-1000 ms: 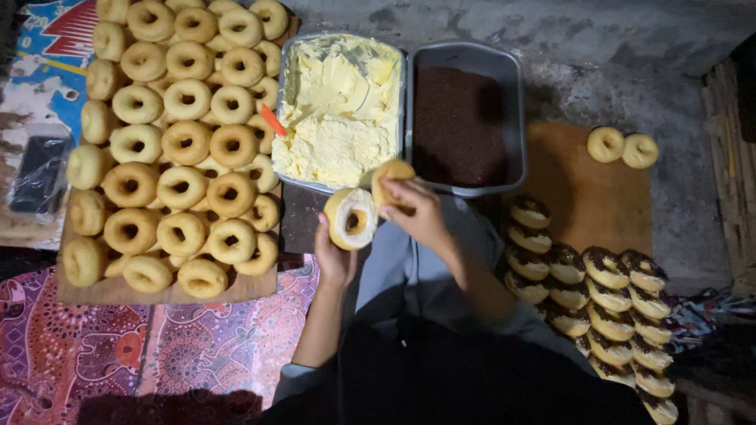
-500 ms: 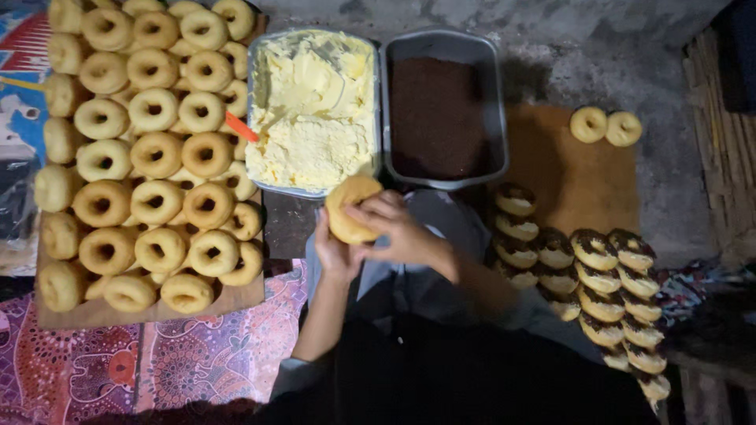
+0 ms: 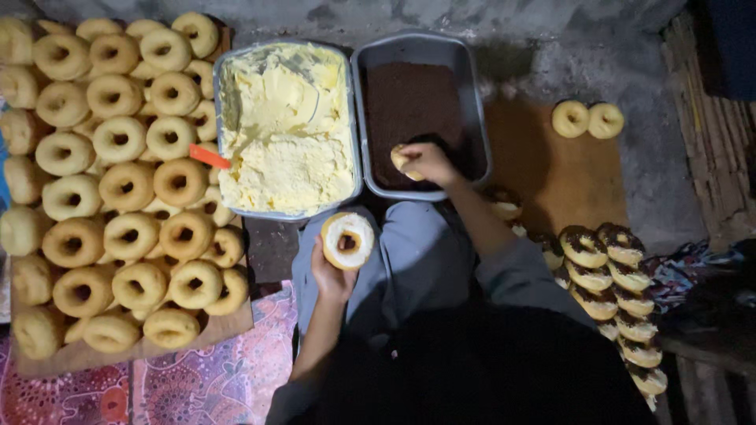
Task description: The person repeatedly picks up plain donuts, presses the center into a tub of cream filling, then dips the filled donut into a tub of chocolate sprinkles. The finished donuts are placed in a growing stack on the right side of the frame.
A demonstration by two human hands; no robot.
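My left hand (image 3: 331,275) holds a doughnut half (image 3: 347,240) upright, its cream-spread cut face turned toward me, just in front of the cream tray (image 3: 287,130). My right hand (image 3: 429,163) presses the other doughnut half (image 3: 403,161) down into the dark brown sprinkles in the grey metal tray (image 3: 417,114). An orange spatula handle (image 3: 209,157) sticks out of the pale yellow cream at the tray's left edge.
Several plain ring doughnuts (image 3: 118,189) are piled on a cardboard sheet at left. Finished doughnuts with dark topping (image 3: 610,275) are stacked in rows at right. Two plain doughnuts (image 3: 587,120) lie on a brown board (image 3: 551,169) at far right. A patterned cloth (image 3: 213,378) covers the floor.
The doughnut held closed in both hands has been split. My right hand carried one half forward into the sprinkle tray; my left hand stayed low with the creamed half.
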